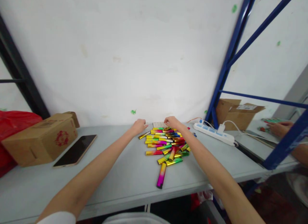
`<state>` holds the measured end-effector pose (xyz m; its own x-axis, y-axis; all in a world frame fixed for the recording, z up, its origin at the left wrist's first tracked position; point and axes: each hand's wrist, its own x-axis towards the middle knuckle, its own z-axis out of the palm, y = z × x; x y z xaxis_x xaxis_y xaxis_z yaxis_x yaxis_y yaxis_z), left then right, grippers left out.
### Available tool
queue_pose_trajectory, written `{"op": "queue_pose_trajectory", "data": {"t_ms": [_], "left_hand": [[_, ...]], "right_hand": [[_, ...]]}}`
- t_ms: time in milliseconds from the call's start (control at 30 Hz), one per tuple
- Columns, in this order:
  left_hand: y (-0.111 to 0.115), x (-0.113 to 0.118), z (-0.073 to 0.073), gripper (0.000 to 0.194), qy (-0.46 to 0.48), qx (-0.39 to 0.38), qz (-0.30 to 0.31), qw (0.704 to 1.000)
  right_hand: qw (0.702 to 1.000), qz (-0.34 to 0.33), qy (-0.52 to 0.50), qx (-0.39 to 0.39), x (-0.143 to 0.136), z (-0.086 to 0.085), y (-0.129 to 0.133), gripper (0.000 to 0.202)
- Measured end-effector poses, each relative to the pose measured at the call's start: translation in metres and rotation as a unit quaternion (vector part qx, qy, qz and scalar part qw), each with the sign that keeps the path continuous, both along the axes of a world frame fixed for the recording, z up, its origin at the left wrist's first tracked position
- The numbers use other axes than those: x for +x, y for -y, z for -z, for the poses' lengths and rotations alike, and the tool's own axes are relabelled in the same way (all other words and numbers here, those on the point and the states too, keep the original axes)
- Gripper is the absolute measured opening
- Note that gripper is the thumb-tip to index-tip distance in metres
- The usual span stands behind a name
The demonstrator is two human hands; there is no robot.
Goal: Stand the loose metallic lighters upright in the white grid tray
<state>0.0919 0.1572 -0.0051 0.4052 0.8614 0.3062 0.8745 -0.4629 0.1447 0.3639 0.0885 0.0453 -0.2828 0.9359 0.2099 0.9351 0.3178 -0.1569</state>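
Several shiny lighters in yellow, pink, red and green lie in a loose pile on the grey table. At the pile's back left is my left hand, its thumb and fingers a little apart with nothing visible between them. My right hand is over the back of the pile, beside a pale tray near the wall. Its fingers are bent downward, and their tips are too small to show whether they hold something.
On the left are a cardboard box, a red bag and a dark tablet. A white power strip lies right of the pile. Beyond the blue frame are an open carton and another person's hands.
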Motion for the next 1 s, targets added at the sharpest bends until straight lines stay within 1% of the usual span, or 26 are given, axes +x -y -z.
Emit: {"op": "queue_pose_trajectory", "data": {"t_ms": [67, 100, 200, 300, 433, 600, 700, 833, 933, 1000], "left_hand": [[-0.005, 0.003, 0.001, 0.020, -0.003, -0.010, 0.017, 1.000], [-0.006, 0.003, 0.002, 0.017, -0.004, -0.014, 0.025, 1.000], [-0.005, 0.003, 0.004, 0.021, -0.002, -0.015, 0.050, 0.999], [-0.004, 0.010, 0.005, 0.026, 0.007, -0.015, 0.074, 0.997], [-0.003, 0.022, 0.004, 0.018, 0.022, -0.021, 0.097, 0.995], [0.001, 0.024, 0.002, 0.009, 0.042, -0.022, 0.103, 0.994], [0.002, 0.025, 0.000, 0.007, 0.045, -0.021, 0.104, 0.993], [0.004, 0.030, -0.004, 0.006, 0.048, -0.017, 0.100, 0.994], [0.010, 0.031, -0.007, 0.009, 0.054, -0.015, 0.098, 0.994], [0.017, 0.027, -0.011, 0.015, 0.061, -0.014, 0.103, 0.993]], "right_hand": [[1.000, 0.003, 0.001, -0.028, 0.007, 0.003, -0.001, 0.028], [0.999, 0.001, 0.000, -0.039, 0.008, 0.005, -0.001, 0.026], [0.998, -0.009, -0.010, -0.059, 0.004, 0.011, -0.004, 0.024], [0.997, -0.010, -0.010, -0.070, -0.001, 0.012, -0.010, 0.022], [0.996, 0.013, 0.008, -0.086, -0.001, 0.008, -0.020, 0.021], [0.994, 0.019, 0.010, -0.109, 0.007, 0.006, -0.021, 0.023], [0.994, 0.023, 0.010, -0.107, 0.009, 0.007, -0.022, 0.024], [0.995, 0.030, 0.022, -0.089, 0.005, 0.007, -0.024, 0.021], [0.997, 0.028, 0.026, -0.068, 0.005, 0.003, -0.022, 0.017], [0.998, 0.024, 0.022, -0.048, 0.008, -0.003, -0.016, 0.016]]}}
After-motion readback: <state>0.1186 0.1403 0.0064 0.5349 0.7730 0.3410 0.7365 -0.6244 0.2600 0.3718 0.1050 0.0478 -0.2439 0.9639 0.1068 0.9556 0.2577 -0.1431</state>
